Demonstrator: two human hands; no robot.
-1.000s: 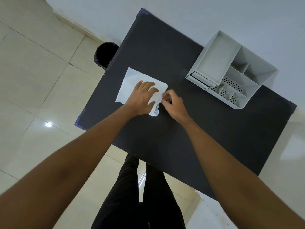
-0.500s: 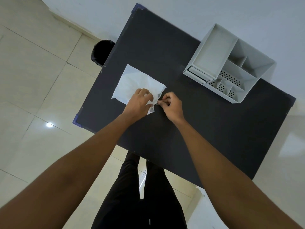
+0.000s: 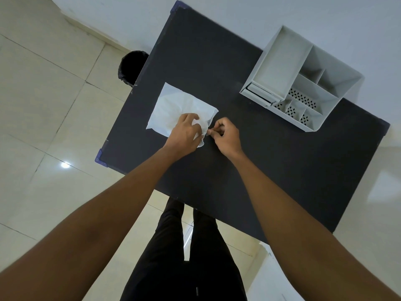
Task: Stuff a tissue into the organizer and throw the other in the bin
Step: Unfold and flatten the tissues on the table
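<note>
The tissue (image 3: 173,107) is light and soft; left hand (image 3: 184,132) presses it, right hand (image 3: 225,135) fingers pinch its corner closed.

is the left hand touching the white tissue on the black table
Touching. The head view shows the left hand lying on the near corner of the white crumpled tissue, fingers curled into bunched paper, no gap between them.

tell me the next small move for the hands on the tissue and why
Probably peel one layer free: the right hand pinches the tissue at its near corner while the left hand presses it on the table. The organizer looks empty.
</note>
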